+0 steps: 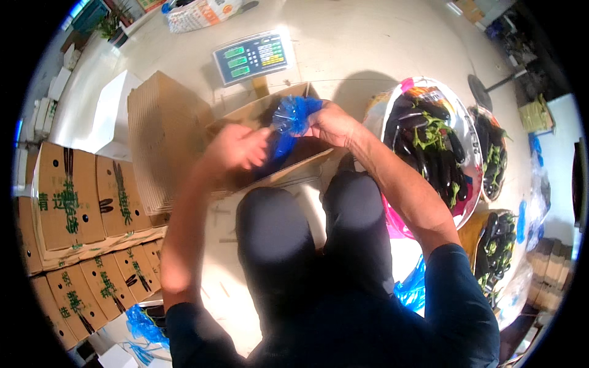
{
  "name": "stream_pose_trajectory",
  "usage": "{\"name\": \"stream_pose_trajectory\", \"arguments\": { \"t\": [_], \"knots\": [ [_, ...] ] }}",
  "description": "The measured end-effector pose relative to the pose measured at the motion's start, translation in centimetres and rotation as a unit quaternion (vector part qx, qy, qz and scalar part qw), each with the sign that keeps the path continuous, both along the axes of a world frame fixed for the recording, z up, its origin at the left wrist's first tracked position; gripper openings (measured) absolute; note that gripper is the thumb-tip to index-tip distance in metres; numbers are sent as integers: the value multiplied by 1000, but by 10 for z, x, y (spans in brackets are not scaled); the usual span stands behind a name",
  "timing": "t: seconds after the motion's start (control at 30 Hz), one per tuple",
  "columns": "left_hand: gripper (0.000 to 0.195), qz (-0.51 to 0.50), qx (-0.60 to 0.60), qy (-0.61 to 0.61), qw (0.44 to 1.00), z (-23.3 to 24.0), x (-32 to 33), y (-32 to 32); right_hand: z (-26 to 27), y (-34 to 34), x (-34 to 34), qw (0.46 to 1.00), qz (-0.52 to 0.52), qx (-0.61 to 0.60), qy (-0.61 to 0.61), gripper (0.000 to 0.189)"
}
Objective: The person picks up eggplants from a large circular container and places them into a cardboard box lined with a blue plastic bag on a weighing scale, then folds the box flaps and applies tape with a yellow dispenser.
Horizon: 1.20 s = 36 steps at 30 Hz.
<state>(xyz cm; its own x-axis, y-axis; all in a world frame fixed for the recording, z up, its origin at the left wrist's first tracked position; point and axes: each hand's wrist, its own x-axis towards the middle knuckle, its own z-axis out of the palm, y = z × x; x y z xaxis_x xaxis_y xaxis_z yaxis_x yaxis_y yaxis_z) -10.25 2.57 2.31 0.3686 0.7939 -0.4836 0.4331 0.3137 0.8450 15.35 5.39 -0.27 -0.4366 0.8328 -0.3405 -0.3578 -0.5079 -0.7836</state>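
Observation:
Over an open cardboard box (301, 166) before my knees, my right hand (332, 123) grips the gathered top of a blue plastic bag (291, 114). The rest of the bag hangs down into the box; what it holds is hidden. My left hand (240, 146) is beside the bag's top, blurred, with its fingers curled and fingertips near the plastic; whether they pinch it is unclear. Just behind the box stands a digital scale's display (253, 56) with lit green readouts. To the right of my right forearm, a large white and pink sack (470, 138) lies open, full of dark eggplants (425, 142).
Flattened cardboard (158, 138) is stacked against the box's left side. Printed cartons (71, 198) are piled at the far left, by a white box (112, 119). More eggplants (497, 248) fill sacks at the right. Blue plastic (142, 324) lies at the lower left.

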Motion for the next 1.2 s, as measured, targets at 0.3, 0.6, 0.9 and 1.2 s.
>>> {"name": "stream_pose_trajectory", "arguments": {
  "t": [0.3, 0.6, 0.9, 1.2],
  "knots": [
    [35, 383, -89, -269, 879, -55, 35, -26, 26, -2, -61, 985, 51, 45, -156, 42],
    [24, 482, -32, -602, 636, -63, 14, -38, 0, 37, -56, 961, -243, -129, -9, 33],
    [33, 529, 2, -507, 680, -58, -35, -50, -37, 27, 23, 949, -290, -125, 3, 31],
    [42, 474, -36, -566, 674, -96, -59, -83, -26, -17, 83, 979, -184, 55, -66, 36]
  ]
}}
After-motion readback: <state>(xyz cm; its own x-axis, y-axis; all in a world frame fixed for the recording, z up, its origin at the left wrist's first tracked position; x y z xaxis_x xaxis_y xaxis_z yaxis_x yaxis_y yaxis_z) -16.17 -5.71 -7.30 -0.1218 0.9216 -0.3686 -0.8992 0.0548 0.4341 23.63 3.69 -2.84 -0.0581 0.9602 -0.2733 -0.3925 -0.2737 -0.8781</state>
